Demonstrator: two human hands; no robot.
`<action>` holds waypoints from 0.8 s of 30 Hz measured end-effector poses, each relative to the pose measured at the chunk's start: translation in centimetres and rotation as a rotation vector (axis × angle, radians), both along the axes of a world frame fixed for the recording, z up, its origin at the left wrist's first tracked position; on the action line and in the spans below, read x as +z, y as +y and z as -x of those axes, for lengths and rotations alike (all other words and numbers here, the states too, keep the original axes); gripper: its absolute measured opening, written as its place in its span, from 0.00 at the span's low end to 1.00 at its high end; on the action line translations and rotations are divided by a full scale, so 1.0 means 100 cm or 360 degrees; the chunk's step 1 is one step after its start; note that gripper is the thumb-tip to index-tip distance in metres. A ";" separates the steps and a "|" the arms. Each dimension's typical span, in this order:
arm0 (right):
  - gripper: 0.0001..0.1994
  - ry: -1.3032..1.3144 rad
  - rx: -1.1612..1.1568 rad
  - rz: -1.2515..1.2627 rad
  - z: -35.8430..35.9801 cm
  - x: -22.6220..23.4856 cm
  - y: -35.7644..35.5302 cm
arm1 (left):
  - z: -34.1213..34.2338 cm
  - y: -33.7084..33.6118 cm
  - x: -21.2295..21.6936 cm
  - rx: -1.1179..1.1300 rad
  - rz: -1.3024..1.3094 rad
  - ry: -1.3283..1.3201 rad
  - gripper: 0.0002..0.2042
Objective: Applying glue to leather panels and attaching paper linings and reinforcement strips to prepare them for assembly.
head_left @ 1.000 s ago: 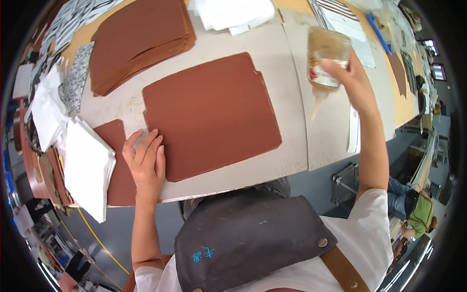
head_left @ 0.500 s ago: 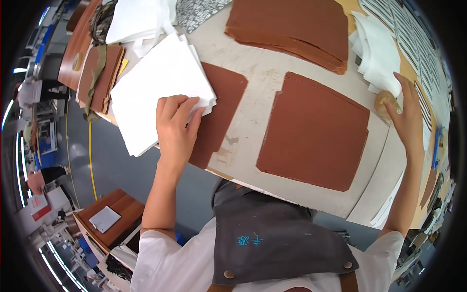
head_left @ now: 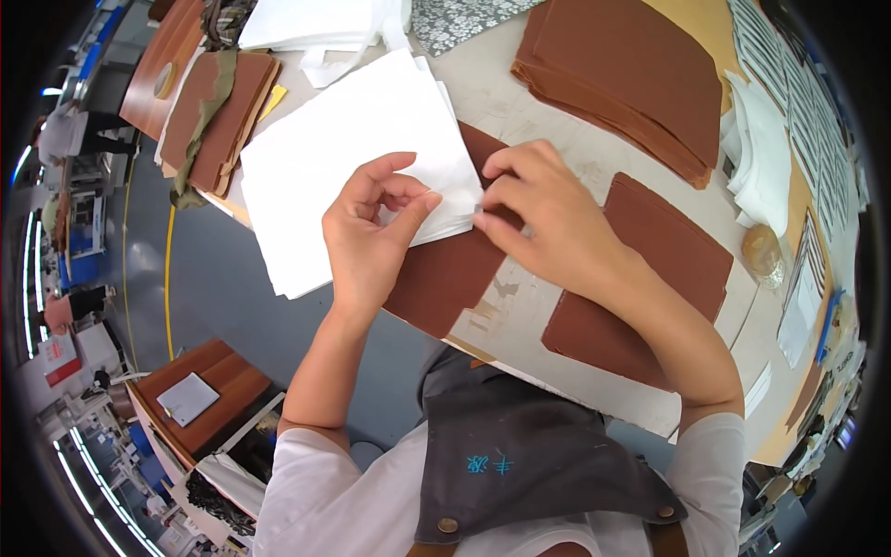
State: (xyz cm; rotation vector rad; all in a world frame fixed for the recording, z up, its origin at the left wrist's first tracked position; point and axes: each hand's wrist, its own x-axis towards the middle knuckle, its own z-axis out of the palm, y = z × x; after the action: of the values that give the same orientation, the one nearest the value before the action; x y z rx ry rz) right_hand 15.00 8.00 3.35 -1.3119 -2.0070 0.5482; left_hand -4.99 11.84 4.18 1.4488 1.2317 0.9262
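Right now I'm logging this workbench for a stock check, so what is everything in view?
white sheet stack: one pile, white, table's left edge, under both hands
small brown piece: one, brown, beneath the sheets' corner
large brown piece: one, brown, flat on the table, right of the hands
brown pile: one stack, brown, far side of table
clear cup: one, clear, right of the large piece
table: one, pale grey
apron: one, dark grey, on the person
left hand: pinching the top sheet's corner
right hand: fingertips at the same corner
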 end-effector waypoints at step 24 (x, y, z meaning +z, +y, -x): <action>0.04 0.0117 -0.0071 0.0149 0.013 0.002 0.055 | 0.038 -0.020 -0.012 0.0083 -0.0978 0.1072 0.14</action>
State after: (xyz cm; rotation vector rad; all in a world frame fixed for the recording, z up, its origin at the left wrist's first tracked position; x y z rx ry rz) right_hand 13.71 13.55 3.55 -1.3689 -1.9081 0.6665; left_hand -8.83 9.88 3.02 2.3579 1.5374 0.9263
